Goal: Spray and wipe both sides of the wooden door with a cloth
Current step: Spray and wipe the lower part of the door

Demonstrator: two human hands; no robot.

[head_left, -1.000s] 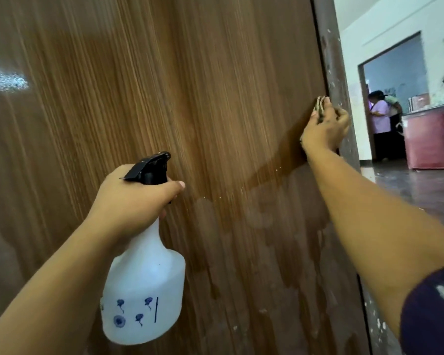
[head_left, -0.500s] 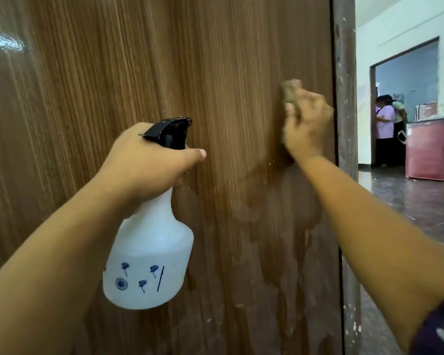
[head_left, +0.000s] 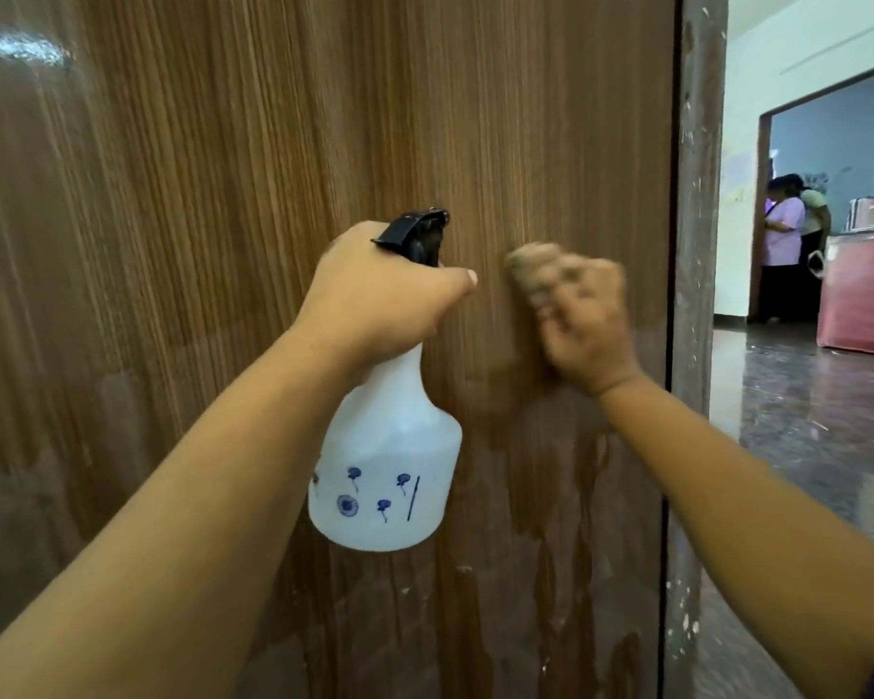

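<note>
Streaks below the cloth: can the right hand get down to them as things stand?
Probably yes. The right hand presses the cloth on the door just above the streaks; nothing lies between, and the bottle hangs to their left.

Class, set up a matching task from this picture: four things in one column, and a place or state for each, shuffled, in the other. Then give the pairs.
Things:
1. spray bottle
2. cloth
3. wooden door
4. two people

Places or states:
A. far off in the room on the right
B. gripped by the left hand
C. glossy, with wet streaks low down
D. held against the door by the right hand

Pairs: 1-B, 2-D, 3-C, 4-A
</note>
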